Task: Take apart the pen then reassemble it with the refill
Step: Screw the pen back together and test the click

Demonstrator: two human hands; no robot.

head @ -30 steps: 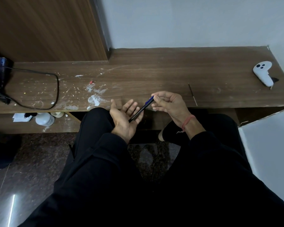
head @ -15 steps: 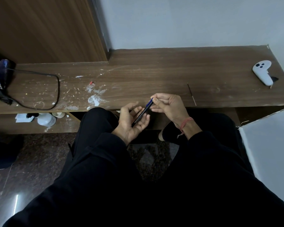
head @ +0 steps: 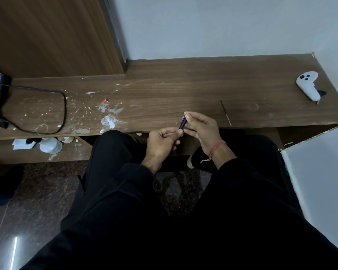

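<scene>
A dark blue pen point(head: 183, 123) is held between both hands just in front of the wooden desk's front edge point(head: 252, 124). My right hand point(head: 201, 127) pinches its upper end with thumb and fingers. My left hand point(head: 162, 140) is curled around its lower end, which is hidden inside the fingers. A thin refill point(head: 225, 112) lies on the desk to the right of my right hand, apart from it.
A white controller point(head: 308, 87) lies at the desk's far right. A black cable point(head: 63, 112) loops on the left among white paint stains point(head: 109, 121). A lower shelf holds a white jar point(head: 50, 145). A white panel point(head: 318, 184) stands at my right.
My left hand went from flat and open under the pen to closed around its lower end. Both hands shifted slightly, and the pen now stands steeper.
</scene>
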